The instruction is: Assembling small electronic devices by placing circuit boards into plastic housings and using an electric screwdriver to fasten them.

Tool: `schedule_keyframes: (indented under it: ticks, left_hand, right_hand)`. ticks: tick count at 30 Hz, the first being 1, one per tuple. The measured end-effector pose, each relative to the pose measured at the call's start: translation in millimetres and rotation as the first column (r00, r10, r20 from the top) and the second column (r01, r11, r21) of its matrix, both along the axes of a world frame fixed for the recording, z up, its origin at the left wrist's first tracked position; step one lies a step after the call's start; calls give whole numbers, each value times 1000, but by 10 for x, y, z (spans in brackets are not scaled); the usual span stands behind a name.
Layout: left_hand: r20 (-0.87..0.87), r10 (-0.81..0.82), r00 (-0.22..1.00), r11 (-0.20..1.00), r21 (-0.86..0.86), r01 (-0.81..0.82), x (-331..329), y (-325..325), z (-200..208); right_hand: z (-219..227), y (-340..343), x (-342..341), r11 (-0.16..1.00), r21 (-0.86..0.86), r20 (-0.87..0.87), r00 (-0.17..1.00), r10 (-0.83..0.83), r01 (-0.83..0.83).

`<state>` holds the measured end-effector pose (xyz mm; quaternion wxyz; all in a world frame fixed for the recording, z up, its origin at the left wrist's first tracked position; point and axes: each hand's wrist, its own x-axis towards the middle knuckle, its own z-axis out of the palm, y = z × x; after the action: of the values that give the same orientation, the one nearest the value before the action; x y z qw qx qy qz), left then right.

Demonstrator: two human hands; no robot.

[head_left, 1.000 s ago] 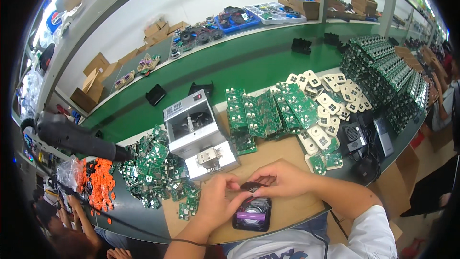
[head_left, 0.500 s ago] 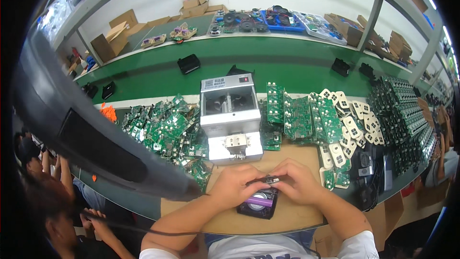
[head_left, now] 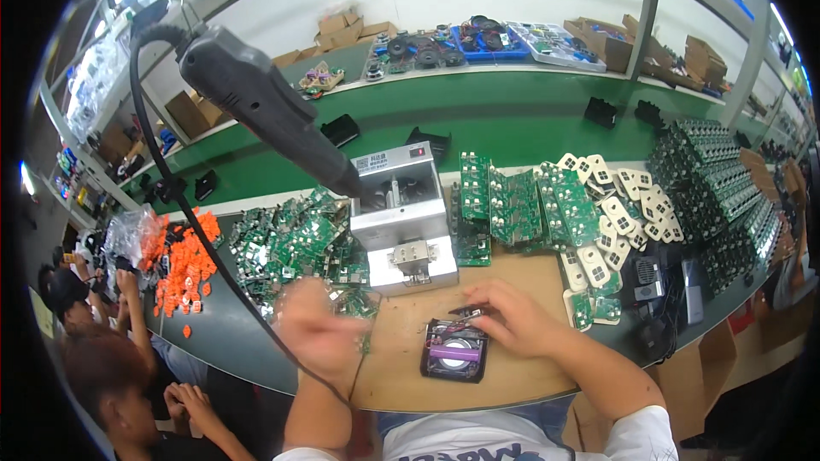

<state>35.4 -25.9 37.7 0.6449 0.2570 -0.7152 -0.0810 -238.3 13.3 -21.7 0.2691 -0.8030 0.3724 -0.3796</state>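
A black plastic casing (head_left: 430, 369) lies on the brown board in front of me, with a purple battery cell (head_left: 454, 353) across a round speaker and thin wires along its upper edge. At the casing's upper edge, my right hand (head_left: 514, 318) pinches a small dark circuit board (head_left: 466, 312), partly hidden by the fingers. My left hand (head_left: 318, 324) is off to the left, over the edge of the loose green circuit boards (head_left: 290, 230). Motion smears its fingers, so I cannot make out anything in them.
A black electric screwdriver (head_left: 265, 102) hangs with its tip at the silver screw feeder (head_left: 401, 222). Green board panels (head_left: 517, 205) and cream button plates (head_left: 619, 215) lie to the right, orange pieces (head_left: 184, 260) to the left. A cable (head_left: 231, 277) crosses near my left forearm. Other people sit at left.
My left hand has let go of the small board and moved left, while my right hand keeps it. The screwdriver has swung up and away, toward the screw feeder. The view has shifted slightly.
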Motion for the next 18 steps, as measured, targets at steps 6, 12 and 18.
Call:
schedule_keyframes:
  ticks: [6, 12, 18]
  left_hand:
    - [-260, -282, 923, 949, 63, 308, -8, -783, 1319]
    - [-408, -790, 459, 305, 388, 870, -300, -767, 1126]
    - [-390, -434, 812, 693, 431, 577, -622, -604, 552]
  right_hand:
    - [-46, 10, 13, 972, 223, -45, 997, -64, 73]
    - [10, 7, 13, 921, 372, 59, 987, -151, 119]
    - [1, -23, 48, 831, 543, 155, 958, -241, 121]
